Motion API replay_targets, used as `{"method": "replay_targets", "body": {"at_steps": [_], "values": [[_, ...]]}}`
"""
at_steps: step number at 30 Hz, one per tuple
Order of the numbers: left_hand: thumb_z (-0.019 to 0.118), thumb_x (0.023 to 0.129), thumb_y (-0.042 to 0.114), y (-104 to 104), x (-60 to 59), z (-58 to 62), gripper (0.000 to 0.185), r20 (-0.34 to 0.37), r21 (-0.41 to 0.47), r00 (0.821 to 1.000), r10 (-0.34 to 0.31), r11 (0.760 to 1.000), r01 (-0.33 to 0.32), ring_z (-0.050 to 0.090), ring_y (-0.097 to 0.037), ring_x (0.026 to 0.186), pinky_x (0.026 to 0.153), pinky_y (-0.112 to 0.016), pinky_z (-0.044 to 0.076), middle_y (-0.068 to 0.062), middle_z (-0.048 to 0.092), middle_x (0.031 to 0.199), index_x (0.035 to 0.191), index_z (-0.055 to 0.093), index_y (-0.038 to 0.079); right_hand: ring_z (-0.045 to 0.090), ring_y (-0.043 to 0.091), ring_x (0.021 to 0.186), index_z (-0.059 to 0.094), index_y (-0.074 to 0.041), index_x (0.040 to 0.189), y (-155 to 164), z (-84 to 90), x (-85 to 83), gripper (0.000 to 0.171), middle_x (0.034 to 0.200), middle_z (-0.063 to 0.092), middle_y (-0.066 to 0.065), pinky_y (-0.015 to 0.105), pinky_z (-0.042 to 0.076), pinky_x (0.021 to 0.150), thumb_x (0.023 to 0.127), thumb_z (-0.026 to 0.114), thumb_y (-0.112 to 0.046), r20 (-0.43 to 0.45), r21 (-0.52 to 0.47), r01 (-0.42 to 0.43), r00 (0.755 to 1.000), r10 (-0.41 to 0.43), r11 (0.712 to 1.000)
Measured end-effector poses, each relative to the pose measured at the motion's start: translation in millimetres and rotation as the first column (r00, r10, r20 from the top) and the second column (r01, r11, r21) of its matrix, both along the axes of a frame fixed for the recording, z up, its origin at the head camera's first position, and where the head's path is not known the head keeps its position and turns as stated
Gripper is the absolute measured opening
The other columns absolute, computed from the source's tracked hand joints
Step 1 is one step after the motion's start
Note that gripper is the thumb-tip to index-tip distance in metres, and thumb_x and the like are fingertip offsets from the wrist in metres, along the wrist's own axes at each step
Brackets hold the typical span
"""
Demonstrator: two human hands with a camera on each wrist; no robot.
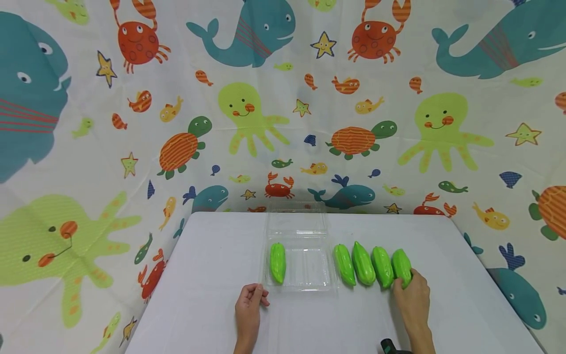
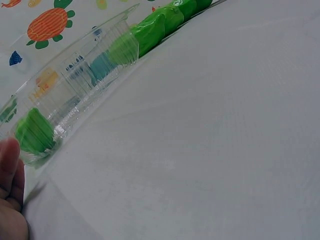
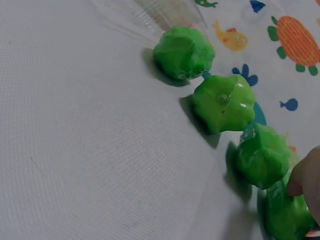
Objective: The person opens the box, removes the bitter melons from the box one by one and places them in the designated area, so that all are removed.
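A clear plastic clamshell container (image 1: 309, 269) lies open mid-table, its lid (image 1: 297, 223) folded back. One green gourd (image 1: 277, 263) lies along the tray's left side, also seen through the wall (image 2: 34, 132). To the right of the container, several more green gourds (image 1: 363, 263) lie in a row on the table. My right hand (image 1: 407, 284) curls its fingers round the near end of the rightmost gourd (image 1: 401, 265); in the right wrist view a fingertip (image 3: 306, 175) presses on that gourd (image 3: 285, 215). My left hand (image 1: 255, 295) rests on the table by the container's front left corner, loosely curled and holding nothing.
The white table (image 1: 212, 275) has bare room at the left and along the front. A sea-creature patterned cloth (image 1: 247, 108) hangs behind and to both sides. A small black object (image 1: 391, 346) shows at my right wrist.
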State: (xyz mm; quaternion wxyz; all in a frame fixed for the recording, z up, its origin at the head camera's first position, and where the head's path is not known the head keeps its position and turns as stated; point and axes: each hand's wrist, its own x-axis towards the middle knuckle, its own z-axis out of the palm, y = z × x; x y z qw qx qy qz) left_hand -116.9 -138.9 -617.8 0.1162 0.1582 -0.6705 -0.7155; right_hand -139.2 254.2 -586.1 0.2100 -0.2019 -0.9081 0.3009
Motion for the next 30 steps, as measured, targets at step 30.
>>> {"method": "replay_targets", "body": {"at_steps": [30], "values": [[0.061, 0.101, 0.023, 0.3, -0.2, 1.7, 0.025, -0.008, -0.013, 1.000, 0.001, 1.000, -0.001, 0.063, -0.014, 0.062, 0.062, -0.024, 0.055, -0.012, 0.066, 0.084, 0.105, 0.059, -0.002, 0.048, 0.059, 0.114, 0.048, 0.020, 0.131, -4.8, 19.8, 0.3, 0.052, 0.125, 0.052, 0.043, 0.064, 0.043, 0.087, 0.090, 0.057, -0.010, -0.035, -0.011, 0.022, 0.999, -0.022, 1.000]]}}
